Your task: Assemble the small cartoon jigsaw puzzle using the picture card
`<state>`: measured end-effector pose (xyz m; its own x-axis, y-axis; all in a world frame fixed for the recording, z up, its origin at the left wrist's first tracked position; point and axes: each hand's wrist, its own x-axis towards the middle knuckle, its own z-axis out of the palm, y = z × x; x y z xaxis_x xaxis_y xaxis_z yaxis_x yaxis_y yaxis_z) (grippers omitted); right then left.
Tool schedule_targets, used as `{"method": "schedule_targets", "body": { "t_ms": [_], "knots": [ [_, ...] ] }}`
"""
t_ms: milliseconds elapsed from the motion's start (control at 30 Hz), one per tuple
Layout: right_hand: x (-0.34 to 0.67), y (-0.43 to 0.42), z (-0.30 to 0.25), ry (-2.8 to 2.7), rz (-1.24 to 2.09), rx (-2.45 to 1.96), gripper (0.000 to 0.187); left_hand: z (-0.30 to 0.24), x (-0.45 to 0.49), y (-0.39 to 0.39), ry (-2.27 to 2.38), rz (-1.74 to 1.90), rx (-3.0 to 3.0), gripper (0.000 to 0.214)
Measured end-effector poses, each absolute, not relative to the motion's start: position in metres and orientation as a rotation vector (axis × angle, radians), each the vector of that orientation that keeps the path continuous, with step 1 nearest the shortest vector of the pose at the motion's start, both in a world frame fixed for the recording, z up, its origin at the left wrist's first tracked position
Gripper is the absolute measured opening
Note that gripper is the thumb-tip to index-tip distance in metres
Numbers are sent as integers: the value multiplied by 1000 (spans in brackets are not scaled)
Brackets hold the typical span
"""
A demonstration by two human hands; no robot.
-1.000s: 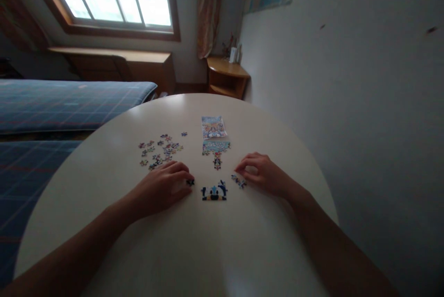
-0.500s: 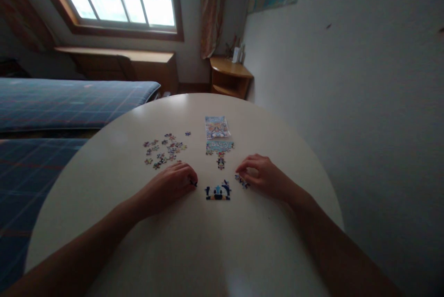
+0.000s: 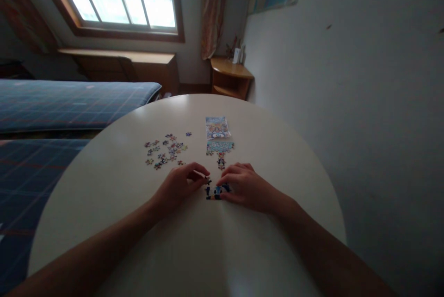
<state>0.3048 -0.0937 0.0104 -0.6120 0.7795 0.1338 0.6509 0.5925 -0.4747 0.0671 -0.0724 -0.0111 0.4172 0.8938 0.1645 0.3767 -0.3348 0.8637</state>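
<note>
A small jigsaw puzzle piece [image 3: 208,180] is pinched between the thumb and forefinger of my left hand [image 3: 183,181]. It is at the upper left corner of a joined puzzle section [image 3: 214,192] showing a dark blue and white figure, lying flat on the table. My right hand [image 3: 244,184] covers the right side of that section, its thumb at the lower edge and its fingers at the upper. Just beyond stands out a joined blue puzzle section [image 3: 220,147] with a short column of pieces [image 3: 221,162] running down from it.
Several loose puzzle pieces [image 3: 166,151] are scattered at the left on the round white table [image 3: 166,250]. A printed picture sheet [image 3: 217,127] lies behind the blue section. Past the table are a plaid bed [image 3: 69,105], a corner shelf [image 3: 231,68] and a white wall.
My left hand has moved right, bringing its piece to the joined section. My right hand has shifted left, from the pieces at the right onto that section.
</note>
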Motion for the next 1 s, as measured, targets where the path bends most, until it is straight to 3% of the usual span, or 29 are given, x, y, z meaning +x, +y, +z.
{"method": "schedule_targets", "body": {
  "t_ms": [1000],
  "knots": [
    [304,-92,9,-2499,536,-1125,16,-20,72,-71,1046,748,2438,14]
  ]
}}
